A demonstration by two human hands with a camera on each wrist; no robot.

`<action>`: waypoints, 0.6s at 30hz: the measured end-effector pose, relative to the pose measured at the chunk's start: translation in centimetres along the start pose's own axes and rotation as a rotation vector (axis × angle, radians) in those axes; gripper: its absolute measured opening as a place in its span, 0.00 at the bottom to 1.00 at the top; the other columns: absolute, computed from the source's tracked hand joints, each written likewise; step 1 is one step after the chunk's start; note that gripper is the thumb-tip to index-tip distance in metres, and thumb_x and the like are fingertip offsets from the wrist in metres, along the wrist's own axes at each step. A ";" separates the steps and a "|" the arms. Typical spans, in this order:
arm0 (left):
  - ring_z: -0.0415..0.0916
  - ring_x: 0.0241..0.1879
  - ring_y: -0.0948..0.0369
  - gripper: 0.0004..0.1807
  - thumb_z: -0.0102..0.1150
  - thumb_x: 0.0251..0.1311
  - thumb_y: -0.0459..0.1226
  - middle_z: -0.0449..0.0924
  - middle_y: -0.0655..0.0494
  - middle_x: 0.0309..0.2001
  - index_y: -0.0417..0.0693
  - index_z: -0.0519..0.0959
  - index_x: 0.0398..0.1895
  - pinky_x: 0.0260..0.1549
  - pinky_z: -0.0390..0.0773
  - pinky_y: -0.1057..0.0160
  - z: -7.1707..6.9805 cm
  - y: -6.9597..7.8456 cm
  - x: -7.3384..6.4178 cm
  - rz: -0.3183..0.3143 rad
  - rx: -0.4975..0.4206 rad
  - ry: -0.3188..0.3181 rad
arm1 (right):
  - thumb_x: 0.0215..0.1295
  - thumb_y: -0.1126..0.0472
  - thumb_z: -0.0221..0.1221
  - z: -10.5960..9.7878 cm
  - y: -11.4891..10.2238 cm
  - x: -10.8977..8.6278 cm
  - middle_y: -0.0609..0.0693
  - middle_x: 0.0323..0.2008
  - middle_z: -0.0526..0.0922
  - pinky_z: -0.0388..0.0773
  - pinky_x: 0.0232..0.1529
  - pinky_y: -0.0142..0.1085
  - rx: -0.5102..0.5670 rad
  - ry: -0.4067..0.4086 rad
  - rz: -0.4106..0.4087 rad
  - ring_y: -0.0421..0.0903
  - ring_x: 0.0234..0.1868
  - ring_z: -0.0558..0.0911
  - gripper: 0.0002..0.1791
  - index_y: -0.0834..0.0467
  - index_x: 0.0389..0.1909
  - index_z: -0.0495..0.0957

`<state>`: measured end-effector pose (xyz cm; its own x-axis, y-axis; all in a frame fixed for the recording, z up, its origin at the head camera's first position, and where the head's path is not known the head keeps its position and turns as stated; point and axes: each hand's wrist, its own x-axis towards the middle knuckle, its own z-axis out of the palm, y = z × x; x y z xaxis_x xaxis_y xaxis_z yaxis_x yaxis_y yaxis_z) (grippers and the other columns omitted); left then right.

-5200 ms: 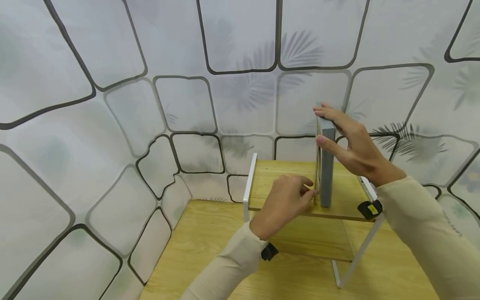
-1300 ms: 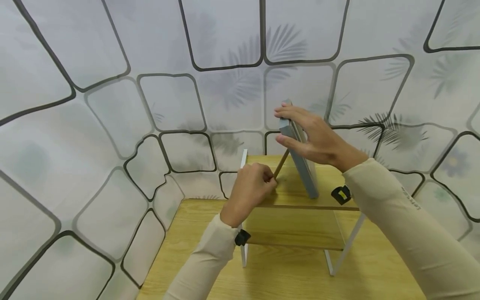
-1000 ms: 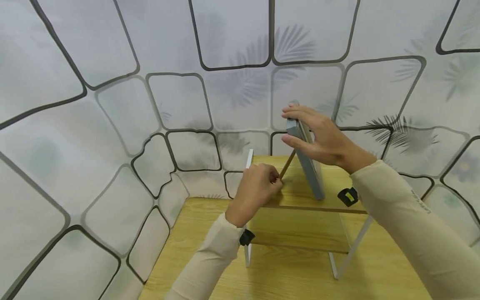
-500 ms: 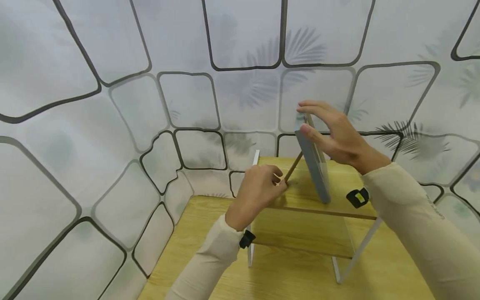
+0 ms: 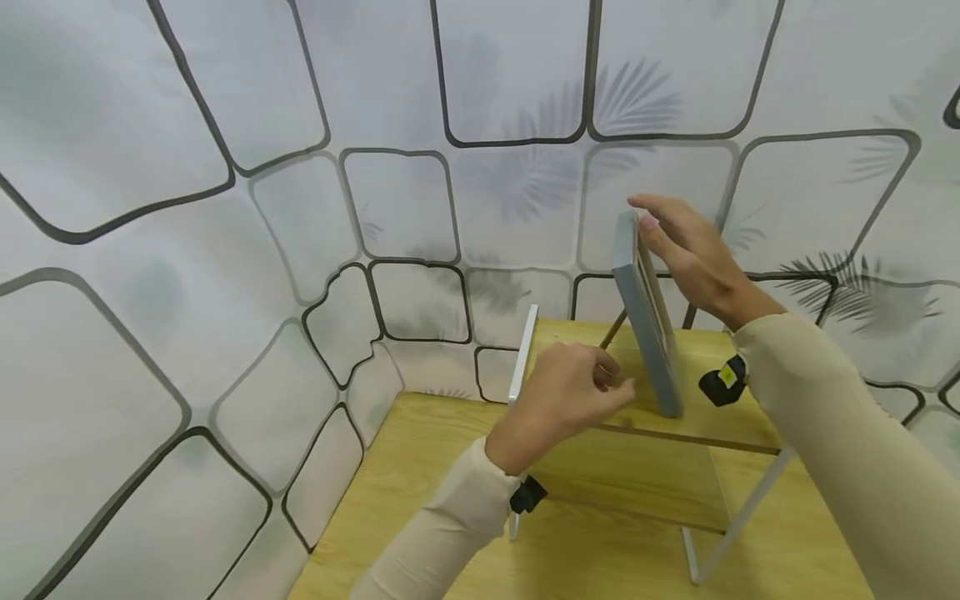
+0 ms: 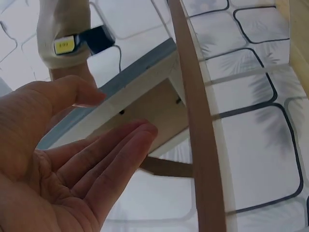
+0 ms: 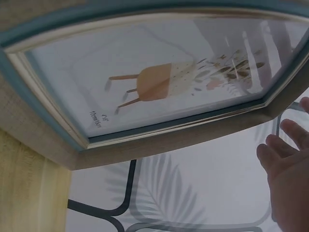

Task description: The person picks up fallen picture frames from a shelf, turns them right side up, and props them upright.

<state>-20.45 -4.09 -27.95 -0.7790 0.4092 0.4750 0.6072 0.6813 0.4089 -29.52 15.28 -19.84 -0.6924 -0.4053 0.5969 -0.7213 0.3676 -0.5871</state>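
A picture frame (image 5: pixel 647 317) with a blue-grey rim leans back on the upper shelf, propped by its brown rear leg (image 5: pixel 613 329). My left hand (image 5: pixel 570 396) hovers behind it near the shelf's front edge, fingers loosely bent and holding nothing. In the left wrist view the frame's pale back (image 6: pixel 159 104) and leg (image 6: pixel 169 167) show beyond those fingers. My right hand (image 5: pixel 693 254) is beside the frame's top, thumb overlapping the edge. The right wrist view shows the printed front (image 7: pixel 159 82), a vase-like drawing with leaves under glass, with the fingers apart from the border.
The small two-tier wooden shelf (image 5: pixel 720 421) has white metal sides (image 5: pixel 523 354) and a lower board (image 5: pixel 637 475). It stands on a wood-grain surface (image 5: pixel 420 467) in a corner, against patterned walls (image 5: pixel 405 208).
The frame went from upright to leaning back on its leg. My left hand let go of the leg and drew toward the front. My right fingers came off the top.
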 end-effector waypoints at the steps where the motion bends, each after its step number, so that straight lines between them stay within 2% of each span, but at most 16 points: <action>1: 0.80 0.27 0.78 0.10 0.67 0.62 0.43 0.89 0.62 0.31 0.48 0.90 0.36 0.29 0.74 0.81 0.3 0.2 0.1 0.006 -0.008 -0.005 | 0.81 0.50 0.43 0.0 0.2 0.0 0.61 0.74 0.60 0.48 0.76 0.54 -0.001 -0.007 0.016 0.59 0.76 0.57 0.30 0.61 0.76 0.62; 6: 0.79 0.26 0.79 0.13 0.67 0.64 0.48 0.89 0.62 0.31 0.48 0.90 0.37 0.28 0.74 0.81 1.4 0.8 0.3 0.003 -0.064 -0.020 | 0.82 0.47 0.40 -0.2 1.5 0.0 0.59 0.77 0.56 0.47 0.74 0.61 0.010 -0.054 0.095 0.60 0.78 0.53 0.31 0.57 0.78 0.58; 10: 0.79 0.26 0.78 0.16 0.68 0.64 0.52 0.89 0.62 0.31 0.49 0.90 0.36 0.29 0.75 0.80 2.1 1.1 0.6 -0.015 -0.072 -0.015 | 0.81 0.45 0.40 -0.4 2.2 -0.2 0.56 0.78 0.55 0.49 0.72 0.66 0.019 -0.077 0.128 0.62 0.77 0.53 0.32 0.53 0.79 0.57; 12: 0.78 0.26 0.79 0.16 0.68 0.63 0.53 0.89 0.63 0.31 0.50 0.91 0.34 0.30 0.75 0.80 2.4 1.2 0.7 -0.014 -0.079 -0.015 | 0.81 0.46 0.41 -0.4 2.4 -0.2 0.56 0.78 0.55 0.48 0.73 0.64 0.029 -0.081 0.126 0.61 0.78 0.53 0.31 0.53 0.79 0.57; 18: 0.72 0.16 0.80 0.17 0.67 0.65 0.52 0.86 0.65 0.24 0.49 0.89 0.31 0.17 0.73 0.76 3.1 1.4 1.1 -0.027 -0.161 -0.031 | 0.81 0.48 0.42 -0.3 2.8 0.3 0.56 0.77 0.57 0.45 0.76 0.58 0.038 -0.081 0.101 0.59 0.76 0.55 0.30 0.50 0.79 0.58</action>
<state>-20.94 -0.78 -29.25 -0.7984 0.4125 0.4386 0.6012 0.5872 0.5420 -31.74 16.42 -21.20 -0.7570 -0.4344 0.4882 -0.6453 0.3791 -0.6632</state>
